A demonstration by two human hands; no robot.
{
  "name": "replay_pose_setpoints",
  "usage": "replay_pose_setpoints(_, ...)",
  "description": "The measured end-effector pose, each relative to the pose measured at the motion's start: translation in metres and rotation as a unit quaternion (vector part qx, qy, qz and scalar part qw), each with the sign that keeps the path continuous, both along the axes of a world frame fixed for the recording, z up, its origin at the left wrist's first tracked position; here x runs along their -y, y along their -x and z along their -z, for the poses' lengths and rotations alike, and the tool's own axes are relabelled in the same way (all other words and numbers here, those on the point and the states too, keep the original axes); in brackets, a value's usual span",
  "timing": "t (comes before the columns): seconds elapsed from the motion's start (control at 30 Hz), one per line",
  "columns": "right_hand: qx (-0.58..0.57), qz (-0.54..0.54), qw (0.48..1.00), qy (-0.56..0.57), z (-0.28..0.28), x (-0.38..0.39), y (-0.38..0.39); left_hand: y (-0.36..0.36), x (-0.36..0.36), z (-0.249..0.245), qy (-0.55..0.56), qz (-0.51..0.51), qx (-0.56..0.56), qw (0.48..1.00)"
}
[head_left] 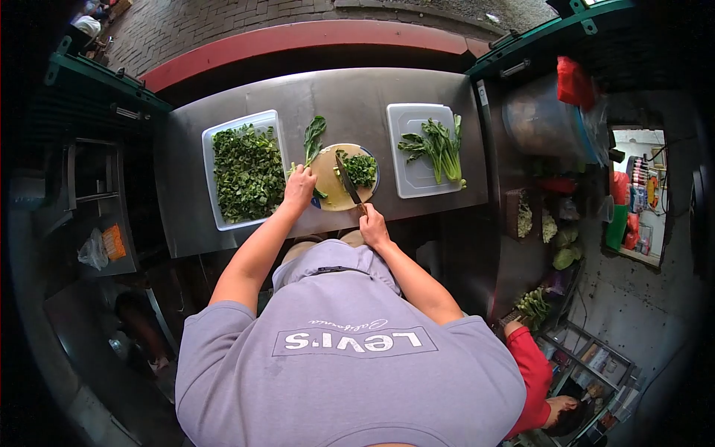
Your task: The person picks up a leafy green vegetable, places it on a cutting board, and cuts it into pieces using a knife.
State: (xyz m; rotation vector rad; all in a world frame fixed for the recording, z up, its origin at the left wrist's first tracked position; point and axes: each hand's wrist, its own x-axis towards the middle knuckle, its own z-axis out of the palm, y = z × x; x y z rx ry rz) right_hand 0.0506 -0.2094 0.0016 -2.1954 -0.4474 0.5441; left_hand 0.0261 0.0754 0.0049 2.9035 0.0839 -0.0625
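Note:
My left hand (pixel 300 186) is closed around the stems of some leafy greens (pixel 313 135), their leaves pointing away from me, at the left edge of a round cutting board (pixel 325 165). In my right hand (pixel 374 226) is the handle of a knife (pixel 348 181). Its dark blade lies across the board, beside a pile of chopped greens (pixel 361 170). Left of the board, a white plastic container (pixel 280 130) is filled with cut leaves (pixel 246 175). To the right, a bunch of whole leafy greens (pixel 438 149) rests on a translucent lid (pixel 408 179).
Everything stands on a steel table (pixel 335 93) with a red ledge (pixel 313 43) beyond it. At right are a large plastic-covered tub (pixel 540 119), a red bag (pixel 575 82) and more vegetables (pixel 567 253). A person in a red sleeve (pixel 530 376) is at lower right.

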Motion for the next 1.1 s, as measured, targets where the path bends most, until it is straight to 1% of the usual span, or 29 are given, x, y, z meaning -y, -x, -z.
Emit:
replay_pose_setpoints(0.1, 0.008, 0.01, 1.0, -0.007, -0.002, 0.001, 0.002, 0.007, 0.002, 0.011, -0.014, 0.001, 0.02, 1.0)
replay_pose_setpoints(0.17, 0.015, 0.013, 1.0, -0.01, -0.004, 0.002, 0.003, 0.008, -0.002, 0.023, 0.002, 0.003, 0.02, 1.0)
replay_pose_setpoints(0.27, -0.019, 0.015, 1.0, 0.007, -0.011, 0.001, 0.004, 0.007, -0.004, 0.019, 0.023, 0.003, 0.037, 0.999)
replay_pose_setpoints(0.33, 0.0, 0.013, 1.0, -0.008, -0.007, 0.001, 0.005, 0.003, -0.003, -0.003, 0.13, -0.08, 0.078, 0.985)
replay_pose_setpoints(0.37, 0.0, 0.013, 1.0, -0.009, -0.005, 0.002, 0.006, 0.001, -0.005, -0.004, 0.129, -0.08, 0.078, 0.985)
replay_pose_setpoints(0.43, 0.001, 0.013, 1.0, -0.011, -0.005, 0.001, 0.006, -0.006, -0.011, -0.005, 0.217, -0.185, 0.1, 0.953)
replay_pose_setpoints(0.47, 0.001, 0.012, 1.0, -0.013, -0.005, 0.001, 0.005, -0.008, -0.013, -0.006, 0.216, -0.187, 0.101, 0.953)
replay_pose_setpoints(0.53, -0.019, 0.009, 1.0, -0.019, -0.004, 0.001, 0.005, -0.011, -0.017, -0.008, 0.329, -0.241, 0.088, 0.909)
replay_pose_setpoints(0.57, -0.018, 0.006, 1.0, -0.02, -0.003, 0.0, 0.005, -0.012, -0.018, -0.01, 0.367, -0.258, 0.073, 0.891)
replay_pose_setpoints(0.6, 0.002, 0.005, 1.0, -0.019, -0.001, 0.0, 0.005, -0.013, -0.019, -0.005, 0.367, -0.258, 0.075, 0.891)
replay_pose_setpoints(0.67, 0.022, 0.004, 1.0, -0.019, 0.002, 0.001, 0.003, -0.015, -0.019, 0.005, 0.448, -0.315, 0.076, 0.833)
replay_pose_setpoints(0.7, 0.012, 0.004, 1.0, -0.016, -0.001, 0.001, 0.003, -0.014, -0.016, 0.003, 0.447, -0.316, 0.075, 0.833)
replay_pose_setpoints(0.77, 0.002, 0.004, 1.0, -0.014, -0.007, -0.002, 0.002, -0.013, -0.005, 0.002, 0.578, -0.388, -0.002, 0.718)
replay_pose_setpoints(0.8, 0.002, 0.006, 1.0, -0.016, -0.009, -0.003, 0.002, -0.013, 0.002, 0.01, 0.613, -0.39, 0.002, 0.687)
replay_pose_setpoints(0.87, 0.002, 0.011, 1.0, -0.016, -0.01, -0.001, 0.0, -0.011, 0.015, 0.023, 0.646, -0.407, -0.028, 0.645)
replay_pose_setpoints(0.9, -0.005, 0.009, 1.0, -0.009, -0.012, -0.001, 0.0, -0.01, 0.021, 0.037, 0.655, -0.407, -0.031, 0.636)
replay_pose_setpoints(0.97, -0.013, 0.007, 1.0, -0.003, -0.012, -0.001, 0.001, -0.005, 0.033, 0.063, 0.626, -0.414, -0.033, 0.661)
replay_pose_setpoints(1.0, -0.02, 0.007, 1.0, -0.005, -0.012, -0.001, 0.002, -0.005, 0.037, 0.064, 0.614, -0.408, -0.038, 0.675)
replay_pose_setpoints(1.03, -0.027, 0.009, 1.0, -0.005, -0.012, 0.001, 0.002, -0.004, 0.039, 0.066, 0.614, -0.407, -0.04, 0.675)
replay_pose_setpoints(1.1, -0.017, 0.008, 1.0, -0.001, -0.01, 0.003, 0.004, -0.002, 0.047, 0.066, 0.481, -0.407, -0.027, 0.776)
